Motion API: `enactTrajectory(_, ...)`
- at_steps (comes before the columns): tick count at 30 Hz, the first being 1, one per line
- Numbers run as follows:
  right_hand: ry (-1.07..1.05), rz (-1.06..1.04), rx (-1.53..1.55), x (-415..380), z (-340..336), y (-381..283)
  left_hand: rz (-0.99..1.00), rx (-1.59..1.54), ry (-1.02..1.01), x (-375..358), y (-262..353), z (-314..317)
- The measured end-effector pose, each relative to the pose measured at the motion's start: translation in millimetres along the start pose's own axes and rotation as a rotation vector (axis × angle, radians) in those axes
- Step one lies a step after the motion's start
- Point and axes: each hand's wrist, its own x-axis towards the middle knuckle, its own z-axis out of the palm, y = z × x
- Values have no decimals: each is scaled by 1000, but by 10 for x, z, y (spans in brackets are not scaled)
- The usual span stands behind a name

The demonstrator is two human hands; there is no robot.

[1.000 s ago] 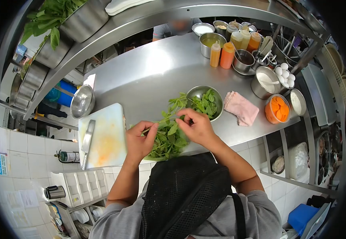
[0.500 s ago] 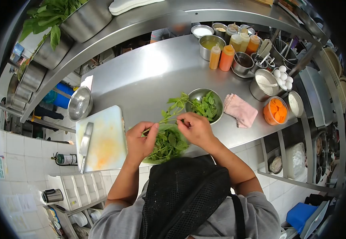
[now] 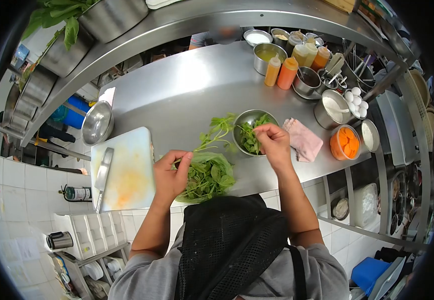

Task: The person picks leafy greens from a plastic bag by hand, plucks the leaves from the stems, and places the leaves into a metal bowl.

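My left hand (image 3: 172,175) pinches the stem of a leafy green sprig (image 3: 216,134), whose leaves stretch up and right over the steel counter. Below and right of that hand lies a green plastic bag (image 3: 223,161) full of loose leaves (image 3: 211,177). My right hand (image 3: 275,145) is over the right side of a steel bowl (image 3: 238,120), its fingertips pressed together beside the green leaves (image 3: 248,137) in it. Whether a leaf is between those fingertips is too small to tell.
Left, a white cutting board (image 3: 132,165) bears a knife (image 3: 104,175), with an empty steel bowl (image 3: 97,123) behind. Right are a pink cloth (image 3: 304,140), a tub of orange slices (image 3: 345,143), sauce bottles (image 3: 287,73) and eggs (image 3: 356,102). Another person (image 3: 204,39) is beyond the counter.
My right hand has moved right and up, from beside the sprig's stem to the bowl of leaves. My left hand still holds the sprig, slightly lower and to the left.
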Motion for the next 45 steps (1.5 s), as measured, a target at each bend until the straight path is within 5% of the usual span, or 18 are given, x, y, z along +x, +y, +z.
enactTrajectory(2, 15, -50, -74, 51, -61, -9, -45, -68, 9, -5, -55, -24)
enactTrajectory(4, 49, -242, -528, 85, -110, -27, -47, -75, 14, 1, -51, -40)
enactTrajectory(8, 39, -213, -455, 14, -13, -109, -30, -68, 1, -2, -12, -65)
enactTrajectory(10, -157, -282, -334, -58, 93, -172, 18, -29, -19, 2, 27, -71)
enactTrajectory(16, -289, -456, -689, -117, 260, -224, 199, 85, -101, 16, 128, -101)
enactTrajectory(18, -333, -655, -883, -94, 248, -102, 237, 112, -116, 12, 144, -96)
enactTrajectory(24, -274, -592, -846, -251, 402, -78, 333, 200, -103, -14, 106, -52)
enactTrajectory(27, -201, -601, -833, -242, 412, -44, 221, 229, -241, -26, 51, -60)
enactTrajectory(32, -169, -679, -787, -242, 426, -21, -423, -347, -413, -34, -90, 17)
enactTrajectory(35, -160, -718, -806, -228, 417, 35, -542, -422, -536, -30, -197, 62)
enactTrajectory(45, -161, -668, -1020, -134, 256, 234, -458, -278, -435, -2, -182, 105)
